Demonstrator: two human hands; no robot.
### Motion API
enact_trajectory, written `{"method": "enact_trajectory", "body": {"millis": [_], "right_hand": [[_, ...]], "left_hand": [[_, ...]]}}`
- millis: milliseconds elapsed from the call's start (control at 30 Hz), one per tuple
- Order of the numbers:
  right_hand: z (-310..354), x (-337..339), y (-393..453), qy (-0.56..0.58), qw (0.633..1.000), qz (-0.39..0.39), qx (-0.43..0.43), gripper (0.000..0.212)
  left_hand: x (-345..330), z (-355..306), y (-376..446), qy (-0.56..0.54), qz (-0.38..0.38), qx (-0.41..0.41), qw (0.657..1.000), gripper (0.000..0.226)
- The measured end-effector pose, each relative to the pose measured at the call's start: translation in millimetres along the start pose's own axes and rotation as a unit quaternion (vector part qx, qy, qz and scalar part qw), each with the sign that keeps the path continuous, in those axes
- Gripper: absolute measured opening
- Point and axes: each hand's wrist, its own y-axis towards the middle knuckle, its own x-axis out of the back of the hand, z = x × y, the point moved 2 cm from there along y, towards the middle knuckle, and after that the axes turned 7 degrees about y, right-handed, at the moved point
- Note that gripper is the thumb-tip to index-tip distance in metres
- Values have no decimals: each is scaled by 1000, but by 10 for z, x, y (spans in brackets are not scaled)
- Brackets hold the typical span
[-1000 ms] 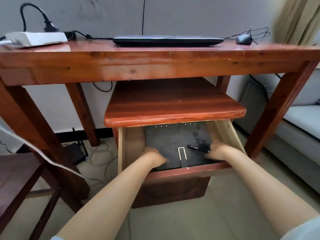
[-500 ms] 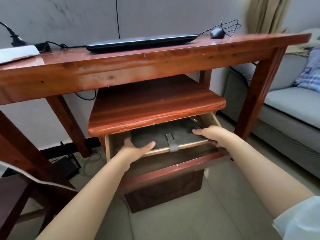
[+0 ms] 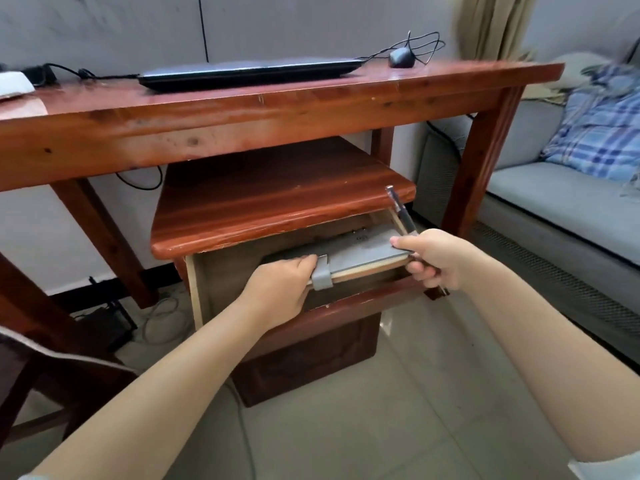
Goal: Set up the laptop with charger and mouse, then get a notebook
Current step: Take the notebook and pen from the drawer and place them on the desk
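Under the wooden desk [image 3: 242, 112], both hands lift the grey notebook [image 3: 360, 252] above the open drawer [image 3: 346, 306], left hand [image 3: 280, 289] gripping its strap edge, right hand [image 3: 440, 258] pinching corner and pen [image 3: 401, 211], which may slip loose

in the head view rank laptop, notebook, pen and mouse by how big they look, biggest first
1. laptop, widest though farthest back on the desk
2. notebook, held by the left hand and right hand, nearer the camera yet narrower
3. pen
4. mouse; pen and mouse are close, and the mouse sits farther away, so that order is unsure
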Motion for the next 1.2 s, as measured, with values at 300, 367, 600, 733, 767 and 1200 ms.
{"method": "enact_trajectory", "body": {"millis": [300, 367, 600, 733, 767, 1200], "right_hand": [[-158, 513, -553, 146, 984, -87, 48, 42], [-20, 606, -613, 159, 978, -115, 78, 41], [296, 614, -397, 60, 966, -214, 132, 37], [192, 306, -179, -220, 901, -300, 224, 42], [91, 187, -154, -288, 878, -298, 239, 45], [-919, -622, -6, -590, 662, -234, 398, 45]], "left_hand": [[716, -619, 216, 76, -14, -92, 993, 28], [890, -722, 223, 59, -32, -85, 994, 24], [1101, -571, 396, 148, -120, -26, 981, 23], [777, -111, 489, 178, -41, 11, 983, 27], [755, -41, 458, 192, -40, 5, 981, 27], [297, 466, 518, 70, 56, 28, 996, 72]]}}
